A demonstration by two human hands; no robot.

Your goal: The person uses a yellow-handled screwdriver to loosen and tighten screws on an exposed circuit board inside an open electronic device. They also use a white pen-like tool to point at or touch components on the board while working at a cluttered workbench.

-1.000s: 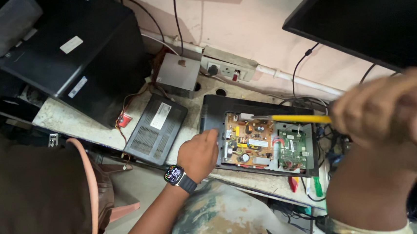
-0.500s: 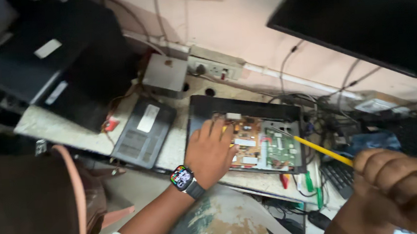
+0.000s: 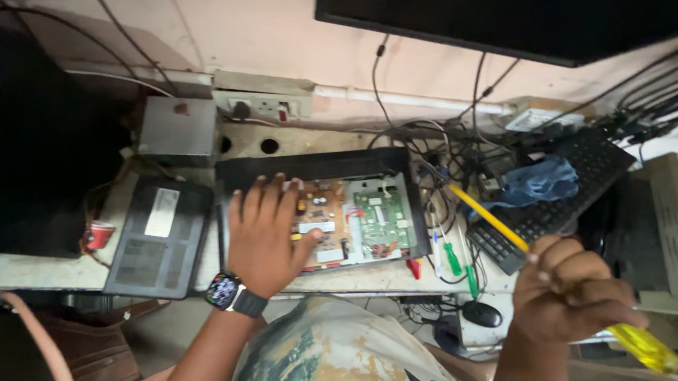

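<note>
My left hand [image 3: 265,234], with a smartwatch [image 3: 227,292] on its wrist, lies flat on the left part of an opened black device [image 3: 317,166] whose circuit boards [image 3: 357,221] show brown and green. My right hand [image 3: 573,297] is closed around a long yellow screwdriver [image 3: 488,217]; its clear yellow handle [image 3: 644,348] sticks out at the lower right and its tip points up-left toward the device's right edge, near the cables.
A black flat unit [image 3: 159,236] lies left of the device, with a grey box [image 3: 178,130] and a wall socket [image 3: 261,104] behind. A black keyboard [image 3: 562,191] with a blue cloth [image 3: 539,180], tangled cables, green-handled screwdrivers [image 3: 448,256] and a mouse [image 3: 481,313] lie right. A dark monitor [image 3: 525,6] hangs above.
My right hand has drawn back to the lower right with the screwdriver, off the boards. My left hand has slid further onto the board. The view has shifted right.
</note>
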